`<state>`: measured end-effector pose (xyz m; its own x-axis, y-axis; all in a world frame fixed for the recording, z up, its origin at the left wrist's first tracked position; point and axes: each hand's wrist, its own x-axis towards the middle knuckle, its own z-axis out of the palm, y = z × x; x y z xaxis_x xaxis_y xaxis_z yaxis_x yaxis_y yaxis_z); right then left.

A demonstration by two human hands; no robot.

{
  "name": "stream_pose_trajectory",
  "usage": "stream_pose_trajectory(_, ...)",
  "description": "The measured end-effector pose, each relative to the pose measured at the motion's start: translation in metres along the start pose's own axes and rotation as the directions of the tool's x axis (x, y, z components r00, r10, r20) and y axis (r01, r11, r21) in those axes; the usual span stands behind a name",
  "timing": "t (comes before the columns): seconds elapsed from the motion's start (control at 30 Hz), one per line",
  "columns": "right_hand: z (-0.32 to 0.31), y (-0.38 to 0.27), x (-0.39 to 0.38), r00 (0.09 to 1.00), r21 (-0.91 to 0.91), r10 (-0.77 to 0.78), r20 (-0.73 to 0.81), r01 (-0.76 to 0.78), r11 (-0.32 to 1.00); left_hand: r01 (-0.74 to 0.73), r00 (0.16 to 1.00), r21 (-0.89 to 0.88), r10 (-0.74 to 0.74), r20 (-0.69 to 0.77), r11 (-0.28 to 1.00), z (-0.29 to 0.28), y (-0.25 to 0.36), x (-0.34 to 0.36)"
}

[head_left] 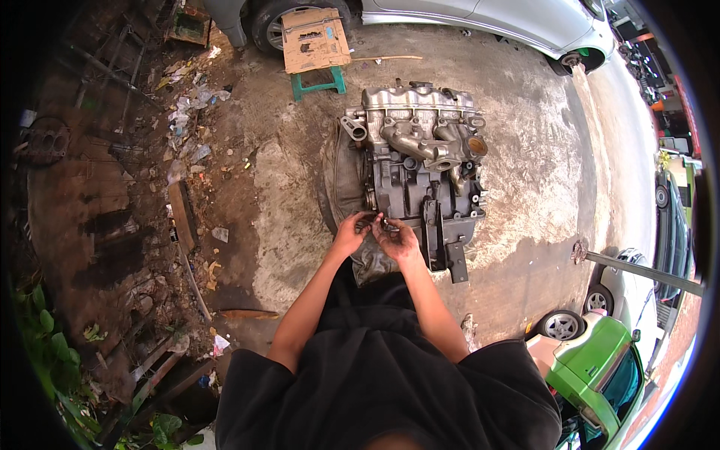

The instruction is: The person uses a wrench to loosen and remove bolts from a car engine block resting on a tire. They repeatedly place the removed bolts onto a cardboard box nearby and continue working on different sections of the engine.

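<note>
Standing on the concrete floor [540,187], the engine [409,178] lies just beyond the left hand [351,235] and right hand [399,241], its near left corner by their fingertips. Both hands are close together, fingers bent; whether they pinch something I cannot tell. Near the floor's far edge, cardboard [315,46] covers 1 green stool [336,79].
</note>
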<state>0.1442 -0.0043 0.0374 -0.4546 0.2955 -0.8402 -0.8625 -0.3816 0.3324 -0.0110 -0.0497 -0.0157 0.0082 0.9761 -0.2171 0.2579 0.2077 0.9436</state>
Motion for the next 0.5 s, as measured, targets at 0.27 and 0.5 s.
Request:
stream_pose_trajectory(0.27,0.002,-0.013,-0.035,0.982,-0.07,0.111,0.15,-0.102,0.992,-0.068,0.986,0.191,0.095,-0.134,0.979,0.011,0.011,0.0)
stream_pose_trajectory(0.5,-0.006,-0.064,-0.056,0.726,-0.815,-0.503,0.468,0.575,0.072,-0.018,0.955,0.226,0.084,-0.285,0.974,0.03,0.013,0.0)
